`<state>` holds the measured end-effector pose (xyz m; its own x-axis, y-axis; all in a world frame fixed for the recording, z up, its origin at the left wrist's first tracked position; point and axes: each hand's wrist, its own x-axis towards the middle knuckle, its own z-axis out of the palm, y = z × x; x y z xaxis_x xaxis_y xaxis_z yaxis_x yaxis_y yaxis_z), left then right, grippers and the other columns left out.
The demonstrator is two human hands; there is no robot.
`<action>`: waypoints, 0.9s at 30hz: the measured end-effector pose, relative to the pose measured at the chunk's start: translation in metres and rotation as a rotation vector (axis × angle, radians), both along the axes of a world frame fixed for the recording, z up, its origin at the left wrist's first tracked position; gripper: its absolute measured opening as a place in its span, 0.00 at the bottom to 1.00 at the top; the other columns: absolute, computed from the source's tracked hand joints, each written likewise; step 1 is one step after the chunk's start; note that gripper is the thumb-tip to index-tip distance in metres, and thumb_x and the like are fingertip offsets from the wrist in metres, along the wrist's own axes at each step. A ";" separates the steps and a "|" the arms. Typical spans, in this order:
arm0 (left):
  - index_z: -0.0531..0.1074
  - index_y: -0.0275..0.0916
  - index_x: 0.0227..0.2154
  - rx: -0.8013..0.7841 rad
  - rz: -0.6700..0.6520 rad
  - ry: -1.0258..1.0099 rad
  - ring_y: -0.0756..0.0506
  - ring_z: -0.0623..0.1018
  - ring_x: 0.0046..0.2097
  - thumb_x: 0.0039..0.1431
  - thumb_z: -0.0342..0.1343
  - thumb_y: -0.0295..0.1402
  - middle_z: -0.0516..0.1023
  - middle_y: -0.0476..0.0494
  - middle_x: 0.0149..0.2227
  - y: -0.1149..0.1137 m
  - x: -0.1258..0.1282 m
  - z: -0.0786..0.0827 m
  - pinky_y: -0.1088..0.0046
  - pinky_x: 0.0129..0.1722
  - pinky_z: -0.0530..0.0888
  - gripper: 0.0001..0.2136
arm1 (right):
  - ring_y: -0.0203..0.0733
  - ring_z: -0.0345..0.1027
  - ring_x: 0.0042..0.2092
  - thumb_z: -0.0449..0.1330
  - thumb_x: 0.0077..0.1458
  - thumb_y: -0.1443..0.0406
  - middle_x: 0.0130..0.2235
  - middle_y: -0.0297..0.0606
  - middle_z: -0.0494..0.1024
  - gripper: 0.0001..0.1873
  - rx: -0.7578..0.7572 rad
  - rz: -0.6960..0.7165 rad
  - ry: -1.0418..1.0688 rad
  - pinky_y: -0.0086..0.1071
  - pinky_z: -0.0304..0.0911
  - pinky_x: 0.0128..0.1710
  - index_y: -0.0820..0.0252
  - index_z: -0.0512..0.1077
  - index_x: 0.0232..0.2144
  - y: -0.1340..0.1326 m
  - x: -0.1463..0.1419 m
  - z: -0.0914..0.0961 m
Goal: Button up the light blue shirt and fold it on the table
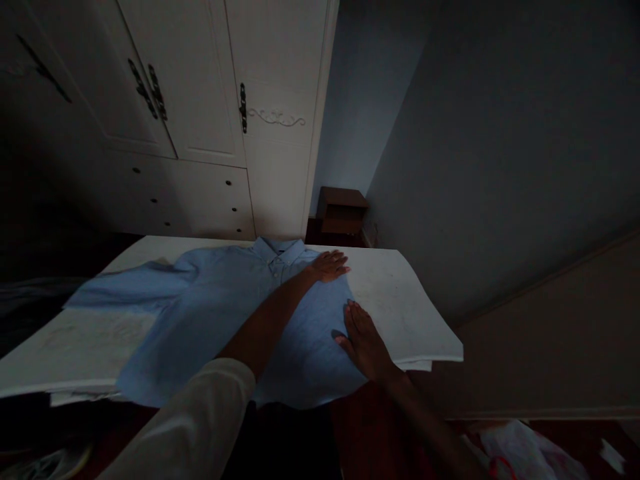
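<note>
A light blue collared shirt point(220, 300) lies spread, front side up, over a white-covered board point(405, 300). Its collar point(279, 251) points to the far edge, and one sleeve point(130, 283) stretches out to the left. My left hand point(330, 265) rests flat on the shirt's right shoulder area, fingers extended to the right. Nearer to me, my right hand point(364, 339) lies at the shirt's right side edge, fingers stretched forward and thumb apart. Neither hand grips anything. The sleeve on the right cannot be seen.
Behind the board stands a white wardrobe point(280, 60) with dark handles and drawers. A small brown cabinet point(343, 210) sits in the corner by the grey wall point(500, 133). At the lower right, a whitish plastic bag point(525, 450) lies on the dark red floor point(365, 433).
</note>
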<state>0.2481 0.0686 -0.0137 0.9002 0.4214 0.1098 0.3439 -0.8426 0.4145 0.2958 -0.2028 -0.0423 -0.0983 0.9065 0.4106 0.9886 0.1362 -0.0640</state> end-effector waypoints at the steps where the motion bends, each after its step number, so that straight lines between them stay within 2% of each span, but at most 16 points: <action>1: 0.59 0.35 0.64 -0.030 0.021 -0.012 0.39 0.53 0.69 0.66 0.43 0.45 0.57 0.35 0.67 0.000 0.000 0.003 0.57 0.67 0.49 0.28 | 0.53 0.41 0.70 0.46 0.66 0.51 0.69 0.53 0.47 0.42 -0.001 -0.001 -0.003 0.53 0.50 0.64 0.61 0.27 0.69 0.000 0.000 0.000; 5: 0.57 0.31 0.64 -0.140 0.133 -0.107 0.39 0.55 0.68 0.68 0.39 0.41 0.58 0.34 0.66 0.001 -0.016 0.025 0.58 0.66 0.54 0.26 | 0.53 0.41 0.70 0.45 0.67 0.51 0.69 0.53 0.47 0.42 -0.003 0.001 -0.009 0.53 0.50 0.64 0.60 0.26 0.69 0.001 0.001 -0.002; 8: 0.61 0.31 0.61 -0.186 0.214 -0.209 0.41 0.61 0.66 0.70 0.30 0.39 0.63 0.34 0.64 -0.003 -0.052 0.049 0.60 0.65 0.58 0.26 | 0.53 0.41 0.70 0.45 0.66 0.51 0.69 0.53 0.47 0.41 -0.011 0.011 -0.012 0.53 0.49 0.64 0.59 0.27 0.69 0.000 0.003 -0.003; 10: 0.63 0.32 0.59 -0.212 0.258 -0.297 0.43 0.65 0.64 0.70 0.27 0.40 0.66 0.35 0.62 -0.012 -0.091 0.065 0.61 0.62 0.62 0.27 | 0.53 0.41 0.70 0.44 0.66 0.50 0.69 0.53 0.48 0.41 -0.029 0.011 -0.012 0.52 0.49 0.65 0.61 0.30 0.70 0.000 0.005 -0.004; 11: 0.64 0.33 0.59 -0.227 0.280 -0.354 0.43 0.67 0.62 0.70 0.29 0.42 0.68 0.35 0.61 -0.021 -0.113 0.071 0.63 0.61 0.65 0.27 | 0.53 0.42 0.69 0.44 0.66 0.49 0.69 0.54 0.49 0.40 -0.049 0.008 -0.013 0.52 0.49 0.64 0.62 0.33 0.70 -0.001 0.006 -0.003; 13: 0.69 0.34 0.53 -0.355 0.330 -0.614 0.43 0.73 0.55 0.67 0.43 0.45 0.74 0.35 0.55 -0.047 -0.164 0.079 0.64 0.56 0.69 0.23 | 0.54 0.45 0.68 0.42 0.66 0.48 0.67 0.56 0.53 0.39 -0.112 -0.012 -0.028 0.53 0.49 0.64 0.64 0.42 0.69 0.000 0.008 0.002; 15: 0.71 0.38 0.49 -0.430 0.456 -0.803 0.44 0.77 0.47 0.64 0.50 0.45 0.78 0.38 0.48 -0.087 -0.216 0.077 0.66 0.48 0.74 0.19 | 0.56 0.50 0.67 0.40 0.65 0.45 0.65 0.56 0.59 0.38 -0.196 -0.050 -0.062 0.56 0.49 0.63 0.63 0.53 0.66 0.004 0.007 0.012; 17: 0.72 0.40 0.43 -0.356 0.710 -0.917 0.46 0.77 0.40 0.61 0.54 0.45 0.78 0.43 0.40 -0.136 -0.264 0.063 0.68 0.42 0.74 0.15 | 0.57 0.53 0.65 0.38 0.64 0.44 0.62 0.54 0.64 0.36 -0.261 -0.100 -0.101 0.59 0.49 0.61 0.60 0.60 0.63 0.014 0.002 0.025; 19: 0.71 0.41 0.39 -0.180 0.980 -0.943 0.47 0.76 0.36 0.59 0.57 0.44 0.76 0.47 0.34 -0.187 -0.302 0.036 0.69 0.38 0.74 0.13 | 0.57 0.53 0.65 0.36 0.64 0.44 0.62 0.53 0.65 0.37 -0.282 -0.141 -0.125 0.59 0.48 0.62 0.59 0.62 0.62 0.029 -0.007 0.040; 20: 0.71 0.41 0.37 -0.115 1.051 -0.905 0.47 0.75 0.33 0.58 0.57 0.43 0.74 0.48 0.32 -0.210 -0.316 0.019 0.69 0.36 0.74 0.12 | 0.56 0.53 0.66 0.35 0.64 0.44 0.63 0.54 0.64 0.38 -0.281 -0.152 -0.128 0.58 0.48 0.62 0.61 0.62 0.62 0.040 -0.013 0.046; 21: 0.70 0.41 0.36 -0.062 1.081 -0.838 0.46 0.74 0.33 0.57 0.57 0.43 0.74 0.48 0.32 -0.230 -0.327 0.001 0.68 0.36 0.74 0.11 | 0.56 0.51 0.66 0.35 0.64 0.44 0.64 0.55 0.62 0.39 -0.280 -0.156 -0.126 0.55 0.47 0.63 0.65 0.61 0.62 0.052 -0.019 0.052; 23: 0.71 0.40 0.39 -0.019 1.046 -0.668 0.43 0.76 0.38 0.55 0.58 0.42 0.76 0.44 0.36 -0.260 -0.342 -0.035 0.63 0.39 0.75 0.13 | 0.56 0.48 0.67 0.36 0.64 0.44 0.66 0.60 0.56 0.42 -0.291 -0.169 -0.103 0.49 0.47 0.65 0.73 0.58 0.63 0.078 -0.029 0.060; 25: 0.71 0.39 0.43 0.018 1.031 -0.573 0.37 0.76 0.46 0.54 0.58 0.41 0.77 0.37 0.44 -0.275 -0.349 -0.066 0.56 0.45 0.74 0.16 | 0.57 0.44 0.68 0.37 0.64 0.45 0.67 0.62 0.52 0.42 -0.303 -0.244 -0.077 0.46 0.45 0.65 0.77 0.54 0.64 0.106 -0.034 0.061; 27: 0.71 0.36 0.46 0.021 1.038 -0.510 0.34 0.75 0.50 0.54 0.57 0.41 0.76 0.33 0.47 -0.279 -0.350 -0.090 0.52 0.49 0.73 0.19 | 0.60 0.41 0.69 0.36 0.65 0.47 0.67 0.64 0.49 0.42 -0.307 -0.324 -0.060 0.48 0.43 0.65 0.79 0.51 0.65 0.129 -0.033 0.057</action>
<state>-0.1022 -0.2103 -0.1035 -0.0293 0.9259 0.3766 0.6718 -0.2607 0.6933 0.2628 -0.0735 0.0146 0.1950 0.9735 0.1195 0.9804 -0.1970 0.0053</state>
